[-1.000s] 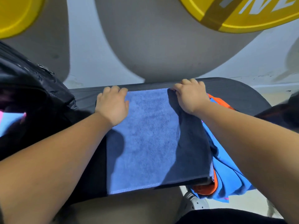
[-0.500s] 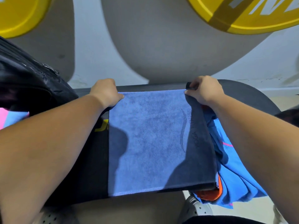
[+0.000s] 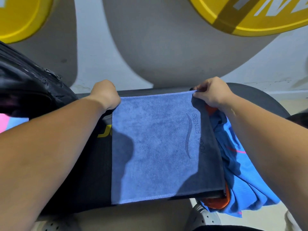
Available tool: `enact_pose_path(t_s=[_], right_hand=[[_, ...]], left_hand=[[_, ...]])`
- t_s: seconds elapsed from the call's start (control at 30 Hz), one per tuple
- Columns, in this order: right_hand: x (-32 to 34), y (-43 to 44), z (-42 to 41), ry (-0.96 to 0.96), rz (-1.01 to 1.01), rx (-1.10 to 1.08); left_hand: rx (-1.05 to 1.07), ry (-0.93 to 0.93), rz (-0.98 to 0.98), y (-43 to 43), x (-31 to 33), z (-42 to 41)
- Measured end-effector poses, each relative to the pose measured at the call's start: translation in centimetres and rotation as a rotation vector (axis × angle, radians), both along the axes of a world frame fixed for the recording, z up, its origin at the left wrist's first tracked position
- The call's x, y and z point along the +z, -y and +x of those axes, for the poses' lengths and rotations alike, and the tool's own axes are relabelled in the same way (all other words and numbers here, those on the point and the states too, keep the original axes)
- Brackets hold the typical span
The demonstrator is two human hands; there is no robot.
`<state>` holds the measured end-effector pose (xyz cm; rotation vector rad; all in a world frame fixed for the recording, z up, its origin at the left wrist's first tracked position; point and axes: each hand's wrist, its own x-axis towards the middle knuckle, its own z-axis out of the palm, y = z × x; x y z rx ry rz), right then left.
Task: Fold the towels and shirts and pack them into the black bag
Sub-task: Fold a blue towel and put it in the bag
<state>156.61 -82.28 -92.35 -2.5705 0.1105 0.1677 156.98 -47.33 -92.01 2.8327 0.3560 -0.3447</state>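
Observation:
A blue towel (image 3: 155, 144) with a "YOGA FITNESS" mark lies flat across a black padded bench (image 3: 260, 99). My left hand (image 3: 105, 94) grips the towel's far left corner. My right hand (image 3: 211, 92) pinches the far right corner and lifts it slightly. The black bag (image 3: 28, 87) sits at the left end of the bench, zipper visible. A light blue shirt (image 3: 241, 177) and an orange garment (image 3: 216, 201) lie bunched to the right of the towel, partly under it.
Yellow weight plates (image 3: 250, 15) hang above against a pale wall. Something pink and light blue (image 3: 6, 121) shows at the far left under the bag. A grey perforated shoe (image 3: 203, 217) is on the floor below the bench's near edge.
Both hands moved outward from pressing the towel's far edge to taking hold of its two far corners. The towel's right part now lies flat, with the printed mark showing.

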Motion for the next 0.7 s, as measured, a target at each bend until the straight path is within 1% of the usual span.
enact_pose_path(t_s=[0.07,0.17,0.23,0.3,0.43,0.6,0.7], right_hand=[[0.4,-0.4,0.1,-0.026,-0.102,0.065],[0.4,-0.7,0.2,-0.001,-0.186,0.14],[0.5,-0.5,0.4,0.03,-0.196,0.138],[0.9,-0.3,0.5,0.058,-0.253,0.163],[3.2,0.0,-0.1,0.036,-0.405,0.224],[6.8,0.2,-3.1,0.057,-0.346,0.307],[9.2,0.4,-6.6,-0.006,-0.311,0.376]], left_hand=[[-0.069,-0.036,0.084,-0.2,0.1,-0.1],[-0.059,-0.023,0.061,-0.4,0.1,-0.6],[0.003,0.044,-0.005,-0.3,0.3,-1.1],[0.045,0.129,-0.058,-0.1,0.8,-1.6],[-0.049,0.242,-0.025,0.5,3.0,-3.4],[-0.144,0.329,-0.027,0.3,5.3,-7.0],[-0.237,0.32,-0.025,-0.4,6.3,-10.2]])
